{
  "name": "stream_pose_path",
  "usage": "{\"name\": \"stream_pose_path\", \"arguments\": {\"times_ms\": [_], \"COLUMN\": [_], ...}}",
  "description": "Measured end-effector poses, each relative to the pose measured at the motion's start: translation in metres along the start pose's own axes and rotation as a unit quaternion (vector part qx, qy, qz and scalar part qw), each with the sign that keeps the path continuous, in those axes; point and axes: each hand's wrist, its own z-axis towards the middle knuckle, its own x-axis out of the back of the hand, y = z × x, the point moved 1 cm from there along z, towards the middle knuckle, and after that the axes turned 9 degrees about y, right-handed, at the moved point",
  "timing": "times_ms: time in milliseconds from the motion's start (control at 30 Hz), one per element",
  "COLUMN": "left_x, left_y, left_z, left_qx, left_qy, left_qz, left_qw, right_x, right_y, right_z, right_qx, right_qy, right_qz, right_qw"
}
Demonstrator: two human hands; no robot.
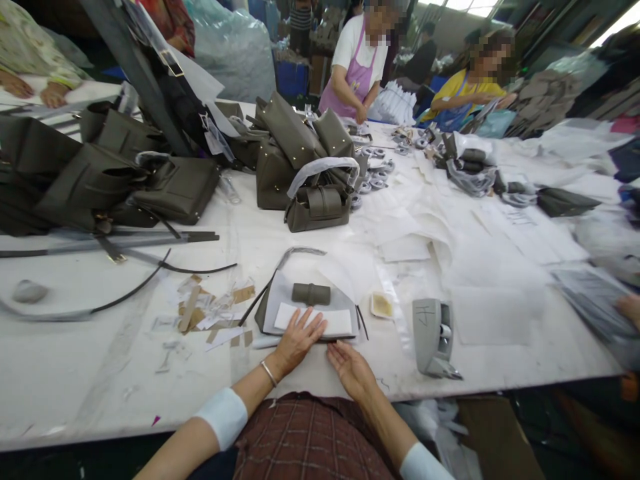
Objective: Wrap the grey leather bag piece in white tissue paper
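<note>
A flat grey-brown leather bag piece (311, 294) lies on the white table (90, 360) in front of me, partly covered with white paper (336, 321). My left hand (296, 340) rests flat on that paper, fingers spread, with a bangle on the wrist. Just below the piece's near edge, my right hand (351, 369) lies open, fingertips touching the edge. Neither hand holds anything.
A grey tape dispenser (431, 333) stands right of the piece, a small yellowish pad (382, 305) between them. Paper scraps (210, 313) and dark straps (150, 267) lie to the left. Finished bags (310, 167) pile at the back. Other people work across the table.
</note>
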Motion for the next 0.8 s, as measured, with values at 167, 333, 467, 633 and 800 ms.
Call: {"name": "stream_pose_path", "arguments": {"times_ms": [167, 333, 467, 633, 800], "left_x": [0.006, 0.009, 0.01, 0.011, 0.006], "left_y": [0.0, -0.004, -0.009, -0.014, -0.02], "left_z": [0.002, 0.004, 0.004, 0.001, -0.003], "left_qx": [-0.008, -0.005, -0.004, -0.007, 0.002], "left_qy": [0.008, 0.013, 0.039, 0.076, 0.106], "left_qz": [-0.01, -0.012, 0.003, 0.039, 0.087], "left_qw": [1.0, 1.0, 0.999, 0.996, 0.991], "right_x": [-0.015, -0.026, -0.045, -0.078, -0.104], "right_y": [0.007, 0.009, 0.009, 0.011, 0.02], "right_z": [-0.004, -0.005, -0.009, -0.011, -0.014], "right_qx": [0.026, 0.082, 0.097, 0.117, 0.097], "right_qy": [0.038, 0.048, 0.042, 0.136, 0.149], "right_qz": [0.035, 0.007, 0.005, 0.004, 0.015], "right_qw": [0.998, 0.995, 0.994, 0.984, 0.984]}}
